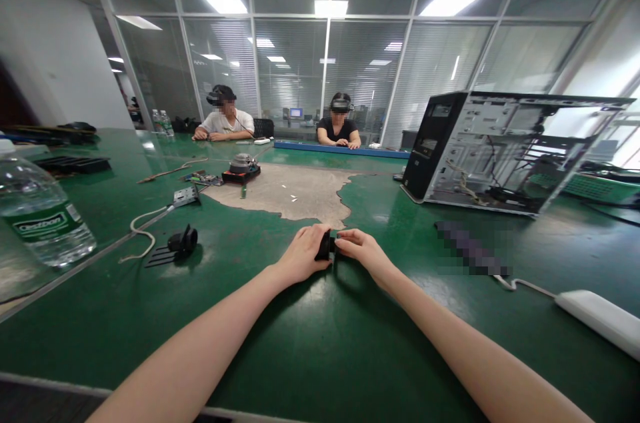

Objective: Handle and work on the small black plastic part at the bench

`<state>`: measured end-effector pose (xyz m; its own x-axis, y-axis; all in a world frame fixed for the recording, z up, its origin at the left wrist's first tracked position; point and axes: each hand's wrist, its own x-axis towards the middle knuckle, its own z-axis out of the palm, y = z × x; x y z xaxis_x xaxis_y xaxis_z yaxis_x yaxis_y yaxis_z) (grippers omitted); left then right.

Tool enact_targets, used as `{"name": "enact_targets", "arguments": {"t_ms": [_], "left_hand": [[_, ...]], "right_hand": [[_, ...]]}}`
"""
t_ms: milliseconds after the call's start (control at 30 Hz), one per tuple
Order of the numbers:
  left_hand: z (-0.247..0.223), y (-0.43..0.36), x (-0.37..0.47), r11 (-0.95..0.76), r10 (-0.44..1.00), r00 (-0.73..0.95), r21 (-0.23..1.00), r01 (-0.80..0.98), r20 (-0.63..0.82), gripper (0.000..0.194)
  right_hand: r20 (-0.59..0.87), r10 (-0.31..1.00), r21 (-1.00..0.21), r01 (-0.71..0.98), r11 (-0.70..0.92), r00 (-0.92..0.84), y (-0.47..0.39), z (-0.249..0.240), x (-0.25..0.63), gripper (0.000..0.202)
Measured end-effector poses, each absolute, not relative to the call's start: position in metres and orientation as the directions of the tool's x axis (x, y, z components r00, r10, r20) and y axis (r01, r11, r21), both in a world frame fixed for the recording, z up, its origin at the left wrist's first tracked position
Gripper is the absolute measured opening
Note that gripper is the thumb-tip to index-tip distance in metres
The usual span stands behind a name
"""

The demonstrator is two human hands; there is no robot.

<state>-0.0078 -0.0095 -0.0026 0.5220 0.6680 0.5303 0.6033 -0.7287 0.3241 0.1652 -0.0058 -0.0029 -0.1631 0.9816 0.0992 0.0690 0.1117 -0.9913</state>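
My left hand (303, 255) is wrapped round a small black part (324, 246) just above the green table. From the right, the thumb and fingertips of my right hand (361, 248) pinch the near end of this same part, close to my left fingers. Its exact shape is partly hidden by my hands. A black clip-like piece with prongs (181, 244) lies on the table to the left of my hands.
An open computer case (435, 143) stands at the right. Nearer are a blurred-out phone-like object (470, 248) and a white power bank (597, 316) joined by a cable. A water bottle (47, 223) is at the left. Two people (227, 122) sit across the green table (350, 356).
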Motion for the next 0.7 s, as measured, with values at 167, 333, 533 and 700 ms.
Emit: {"name": "enact_targets", "arguments": {"t_ms": [167,333,533,700], "left_hand": [[-0.005,-0.008,-0.007,-0.724,0.672,0.512,0.330,0.606,0.535,0.058],[-0.006,-0.008,-0.007,-0.707,0.685,0.497,0.323,0.629,0.532,0.058],[-0.006,-0.007,-0.007,-0.706,0.689,0.497,0.335,0.623,0.527,0.056],[-0.007,-0.007,-0.007,-0.722,0.672,0.510,0.320,0.613,0.537,0.058]], "right_hand": [[0.098,0.960,-0.994,0.022,0.107,-0.262,-0.006,-0.004,0.159,0.034],[0.181,0.945,-0.974,0.087,0.211,-0.272,-0.007,-0.006,0.151,0.032],[0.258,0.920,-0.956,0.060,0.287,-0.295,-0.015,-0.002,0.150,0.030],[0.203,0.954,-0.975,0.047,0.218,-0.223,-0.013,-0.005,0.148,0.025]]}}
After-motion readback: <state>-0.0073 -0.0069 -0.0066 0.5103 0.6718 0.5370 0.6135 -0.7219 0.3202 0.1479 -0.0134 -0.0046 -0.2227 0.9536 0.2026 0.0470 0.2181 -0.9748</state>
